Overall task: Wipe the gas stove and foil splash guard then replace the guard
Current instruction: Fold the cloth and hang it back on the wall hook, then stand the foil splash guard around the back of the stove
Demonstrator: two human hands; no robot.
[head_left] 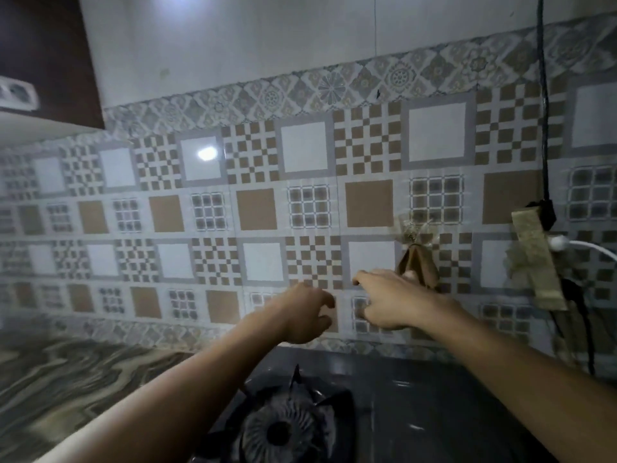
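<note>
The black glass-top gas stove (434,412) fills the lower middle, with its round burner and pan support (283,426) at the bottom. Both of my arms reach over it to the patterned tile wall (300,202). My left hand (307,312) hovers at the wall with its fingers loosely curled and apart, holding nothing. My right hand (390,299) is just to its right, fingers bent against the tiles, its far edge overlapping the lower end of a brown cloth-like piece (419,262) hanging on the wall. No foil splash guard shows.
A grey marbled counter (66,379) lies left of the stove. On the wall at right hangs a tape-wrapped power strip (534,259) with a white plug (561,243) and a black cable (544,128) running up. A wall socket (16,93) sits under a dark cabinet (43,45) at upper left.
</note>
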